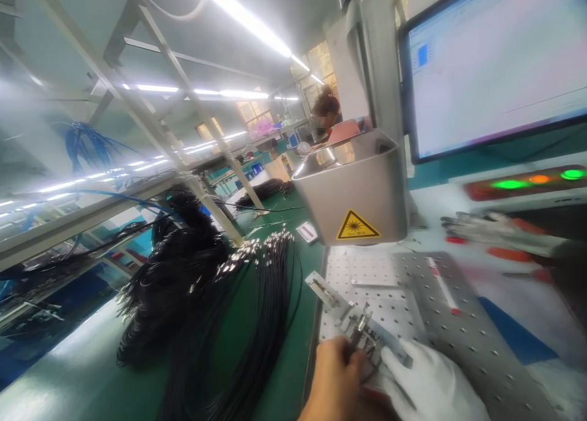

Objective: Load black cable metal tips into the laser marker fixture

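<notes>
At the bottom of the head view, my bare left hand [337,375] has its fingers pinched around a cable connector [359,330] at a metal fixture [383,329]. The fixture is a long narrow plate with small clamp parts, lying slantwise over a perforated metal plate [408,301]. My right hand [433,378], in a white glove, is closed on the fixture's near end, its fingertips close to my left hand. A dark cable seems to run between the two hands; its lower part is hidden and blurred.
Bundled black cables [275,305] with metal ends lie left on the green table [238,347]. A grey housing [353,188] with a laser warning sign overhangs the plate. Right are a marker [443,286], gloves [499,231] and a monitor [495,72]. A person [332,118] sits behind.
</notes>
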A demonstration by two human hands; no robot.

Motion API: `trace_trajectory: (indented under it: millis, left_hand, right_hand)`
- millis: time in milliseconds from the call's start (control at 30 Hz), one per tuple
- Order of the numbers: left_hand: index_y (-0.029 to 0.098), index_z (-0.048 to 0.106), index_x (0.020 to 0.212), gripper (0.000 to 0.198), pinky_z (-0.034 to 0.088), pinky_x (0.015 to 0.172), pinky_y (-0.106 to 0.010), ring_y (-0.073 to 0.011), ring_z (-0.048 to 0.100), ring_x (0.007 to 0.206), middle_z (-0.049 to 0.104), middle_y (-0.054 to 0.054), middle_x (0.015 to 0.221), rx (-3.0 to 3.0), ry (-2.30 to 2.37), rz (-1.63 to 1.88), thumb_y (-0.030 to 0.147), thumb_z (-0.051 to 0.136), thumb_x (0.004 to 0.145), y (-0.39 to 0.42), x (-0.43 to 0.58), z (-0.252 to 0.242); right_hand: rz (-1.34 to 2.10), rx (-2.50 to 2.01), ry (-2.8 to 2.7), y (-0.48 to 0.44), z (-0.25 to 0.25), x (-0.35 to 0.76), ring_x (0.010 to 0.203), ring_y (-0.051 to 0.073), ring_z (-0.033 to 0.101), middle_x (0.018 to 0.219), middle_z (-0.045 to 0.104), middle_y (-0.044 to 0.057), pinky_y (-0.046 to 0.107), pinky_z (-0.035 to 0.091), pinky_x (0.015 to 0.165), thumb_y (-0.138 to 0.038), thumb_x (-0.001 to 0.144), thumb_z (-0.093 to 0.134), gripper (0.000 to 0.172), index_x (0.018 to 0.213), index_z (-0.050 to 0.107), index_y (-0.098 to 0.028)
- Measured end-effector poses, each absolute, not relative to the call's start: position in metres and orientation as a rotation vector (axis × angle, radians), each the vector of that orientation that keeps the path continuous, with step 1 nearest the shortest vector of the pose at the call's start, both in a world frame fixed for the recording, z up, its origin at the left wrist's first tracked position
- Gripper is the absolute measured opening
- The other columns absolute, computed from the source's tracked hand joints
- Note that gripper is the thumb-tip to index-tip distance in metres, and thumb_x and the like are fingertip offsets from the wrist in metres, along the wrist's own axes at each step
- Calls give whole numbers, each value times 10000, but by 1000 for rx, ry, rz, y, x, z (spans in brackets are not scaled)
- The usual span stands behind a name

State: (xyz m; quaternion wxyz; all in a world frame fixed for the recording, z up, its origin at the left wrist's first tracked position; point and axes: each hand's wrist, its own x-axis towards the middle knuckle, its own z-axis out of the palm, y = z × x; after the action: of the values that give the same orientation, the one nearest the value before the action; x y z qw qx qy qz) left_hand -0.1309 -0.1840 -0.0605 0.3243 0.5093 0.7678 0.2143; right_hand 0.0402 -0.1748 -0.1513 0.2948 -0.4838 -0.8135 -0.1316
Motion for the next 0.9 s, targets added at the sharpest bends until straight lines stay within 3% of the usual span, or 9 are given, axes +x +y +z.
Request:
trace_trajectory:
  millis: [300, 633, 900]
  left_hand:
    - [198, 648, 792, 209, 375, 718, -305, -222, 574, 803, 676, -86, 834, 1561, 2123, 324, 377, 561, 855, -183, -131, -72]
    - [156, 699, 932, 299, 361, 723, -331, -266, 627, 857, 695, -141, 907, 1564, 2134, 198, 378, 517, 850, -182, -126, -67]
    - [156, 695, 920, 266, 347, 724, -335, -268, 618, 863, 702, -138, 912, 1550, 2137, 188, 339, 514, 853, -184, -122, -64]
  right_hand:
    - [-260, -1299, -2148, -177, -149, 41, 814, 197, 655, 967, 685, 32, 320, 544, 692, -271, 884, 546, 271, 1070, 735, -328]
    - [-372, -1163, -2113, -176, -132, 39, 802, 177, 616, 1011, 706, 40, 313, 492, 689, -160, 896, 415, 358, 991, 754, -228]
    - [-360, -1124, -2162, -174, -136, 44, 784, 201, 596, 998, 711, 42, 318, 490, 697, -192, 870, 485, 321, 1053, 742, -251]
